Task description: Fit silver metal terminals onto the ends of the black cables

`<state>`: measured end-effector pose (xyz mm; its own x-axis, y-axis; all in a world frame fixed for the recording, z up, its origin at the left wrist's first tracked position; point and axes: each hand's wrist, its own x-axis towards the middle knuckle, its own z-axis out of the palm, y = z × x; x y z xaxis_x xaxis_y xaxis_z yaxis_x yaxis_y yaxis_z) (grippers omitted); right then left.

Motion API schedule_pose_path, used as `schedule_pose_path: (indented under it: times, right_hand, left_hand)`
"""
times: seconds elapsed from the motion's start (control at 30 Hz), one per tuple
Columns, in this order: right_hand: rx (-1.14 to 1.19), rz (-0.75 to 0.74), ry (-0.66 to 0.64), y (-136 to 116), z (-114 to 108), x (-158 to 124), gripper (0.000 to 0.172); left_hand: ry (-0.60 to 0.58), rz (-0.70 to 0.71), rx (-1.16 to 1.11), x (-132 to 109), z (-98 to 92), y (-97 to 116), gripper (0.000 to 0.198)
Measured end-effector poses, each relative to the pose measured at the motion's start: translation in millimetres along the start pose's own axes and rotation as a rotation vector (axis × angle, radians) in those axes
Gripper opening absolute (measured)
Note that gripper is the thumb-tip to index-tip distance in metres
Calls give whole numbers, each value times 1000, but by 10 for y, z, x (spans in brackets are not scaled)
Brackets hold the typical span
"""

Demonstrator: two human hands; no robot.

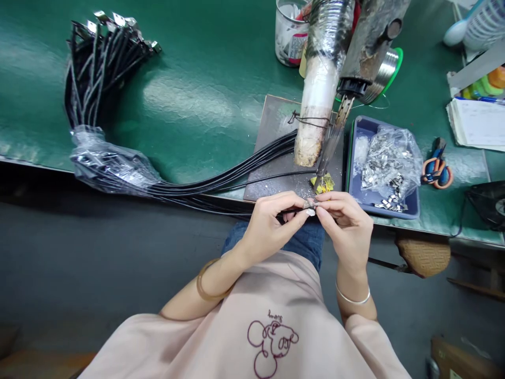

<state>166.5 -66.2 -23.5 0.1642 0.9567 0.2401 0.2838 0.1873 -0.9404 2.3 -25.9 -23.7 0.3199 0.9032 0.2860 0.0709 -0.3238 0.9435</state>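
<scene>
My left hand (278, 220) pinches the end of a black cable (290, 211) in front of the bench edge. Opposite it, my right hand (342, 217) has its thumb and fingers closed at the same cable end. A small shiny metal piece (310, 212) shows between the fingertips; its exact shape is hidden. The cable belongs to a bundle of black cables (221, 181), wrapped in clear plastic (112, 160) on the left, with metal connectors (118, 23) at its far ends. Just beyond my fingers, a soldering iron (329, 137) points down at a yellow sponge (322, 183).
A blue tray (412, 208) holds a plastic bag (390, 158) of small metal parts, with cutters (437, 168) to its right. A fume pipe (315, 100) hangs over a grey board (272, 118). Behind stand a solder spool (384, 76) and a clear cup (286, 39).
</scene>
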Motion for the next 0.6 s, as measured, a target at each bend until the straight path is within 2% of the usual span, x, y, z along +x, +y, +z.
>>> schedule_pose_path:
  times: [0.2,0.27,0.33,0.4,0.5,0.6]
  right_hand:
    - [-45,-10,-32,-17,-66,10,8]
    - [-114,-42,-13,-36,-62,-1,8]
    - [-169,-92,30,-49,-28,-28,10]
    - [-218,-164,83,-45,26,-65,11]
    - [-292,-279,147,-10,96,-106,14]
    - [-253,-255,155,19,99,-98,14]
  left_hand:
    - [-7,162,179,-40,35,-58,11]
    - [-14,228,254,-62,57,-64,12]
    - [-27,226,270,-91,73,-56,13]
    - [-74,116,201,-116,68,-34,14]
    - [-172,-144,-25,-119,19,5,19]
    - [-184,-331,-264,-74,-43,17,20]
